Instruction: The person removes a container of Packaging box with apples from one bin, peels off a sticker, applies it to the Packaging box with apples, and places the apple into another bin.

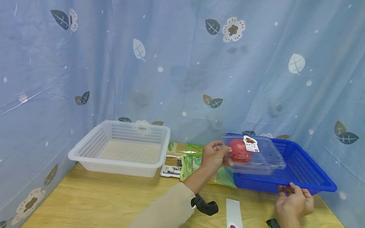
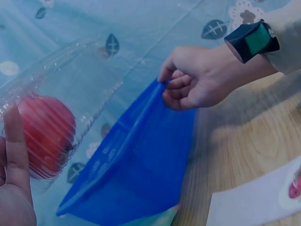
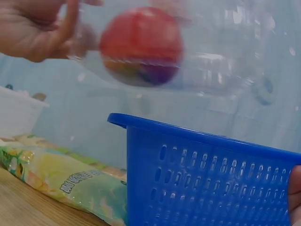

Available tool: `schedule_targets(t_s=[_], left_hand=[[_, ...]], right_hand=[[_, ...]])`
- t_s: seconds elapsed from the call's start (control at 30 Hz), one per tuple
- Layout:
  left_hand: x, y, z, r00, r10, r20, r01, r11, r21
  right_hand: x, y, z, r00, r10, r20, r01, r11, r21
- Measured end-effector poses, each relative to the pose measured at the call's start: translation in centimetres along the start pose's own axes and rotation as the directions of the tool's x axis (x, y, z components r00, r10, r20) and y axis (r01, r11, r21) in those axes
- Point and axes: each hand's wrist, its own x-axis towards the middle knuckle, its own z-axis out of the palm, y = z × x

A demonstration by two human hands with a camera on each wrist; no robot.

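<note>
A clear plastic box (image 1: 266,155) with a round red fruit (image 1: 240,151) inside and a sticker on its lid is held up by its left end in my left hand (image 1: 213,156). It hangs above the blue basket (image 1: 241,181), apart from the rim in the right wrist view. My right hand (image 1: 294,201) pinches the basket's front rim near its right corner; the left wrist view shows thumb and fingers on that rim. From the right wrist the red fruit (image 3: 141,47) looks blurred through the plastic.
A white basket (image 1: 116,165) stands at the left. Flat packages, among them a green and yellow packet (image 1: 190,165), lie between the baskets. A white strip with a fruit sticker (image 1: 234,214) lies on the wooden table (image 1: 101,206) in front. A blue curtain (image 1: 179,58) hangs behind.
</note>
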Motion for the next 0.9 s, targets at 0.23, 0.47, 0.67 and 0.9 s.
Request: schedule_targets(t_s=[0.23, 0.47, 0.67, 0.9], left_hand=[[0.5, -1.7, 3.6, 0.999, -0.015, -0.048, 0.018, 0.999, 0.049], [0.7, -2.8, 5.8, 0.997, -0.014, -0.072, 0.022, 0.993, 0.113], [1.1, -3.9, 6.5, 0.995, -0.003, -0.102, 0.031, 0.962, 0.271], [1.4, -4.5, 6.7, 0.997, -0.003, -0.078, 0.03, 0.936, 0.349]], right_hand=[[0.0, -0.4, -0.5, 1.0, 0.017, -0.025, -0.016, 1.0, 0.027], [0.3, -0.6, -1.0, 0.999, 0.038, -0.022, -0.034, 0.987, 0.159], [0.4, -0.3, -0.8, 0.999, 0.045, -0.008, -0.044, 0.989, 0.141], [0.4, -0.1, -0.2, 1.0, 0.028, 0.004, -0.029, 0.994, 0.103]])
